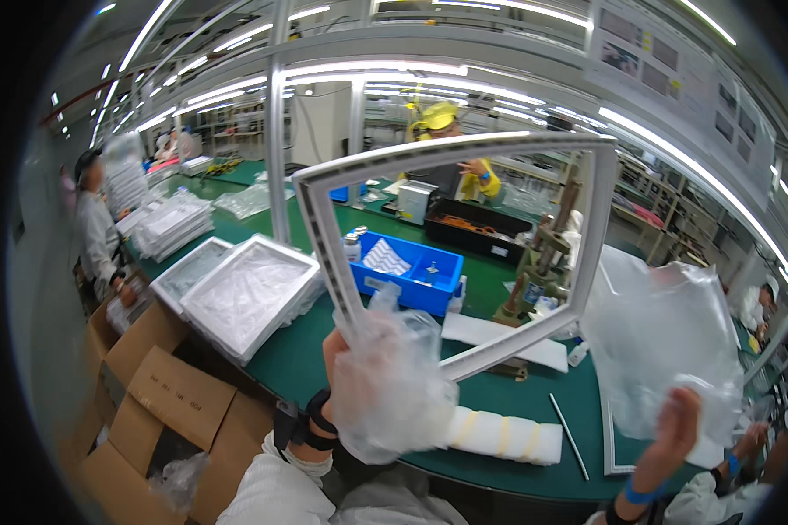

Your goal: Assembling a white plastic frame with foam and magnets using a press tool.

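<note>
My left hand (pixel 346 350) is closed around the lower left of a white rectangular frame (pixel 591 236), which is held up and tilted above the bench. A crumpled clear plastic bag (pixel 394 376) is bunched over that hand and hides most of its fingers. My right hand (pixel 670 437), slightly blurred, is raised at the lower right with its fingers stretched upward, and no held thing shows in it. Beside it spreads a large translucent plastic sheet (pixel 665 332); whether the fingers touch it I cannot tell. Partly under the sheet lies another white frame (pixel 620 468).
On the green bench (pixel 534 394) are a roll of white foam (pixel 503 436), a thin white rod (pixel 569 437), a foam strip (pixel 547 353), a blue bin (pixel 411 295) and a metal press (pixel 538 271). Wrapped frames (pixel 249 293) and cardboard boxes (pixel 179 398) stand left; a co-worker (pixel 490 179) faces me.
</note>
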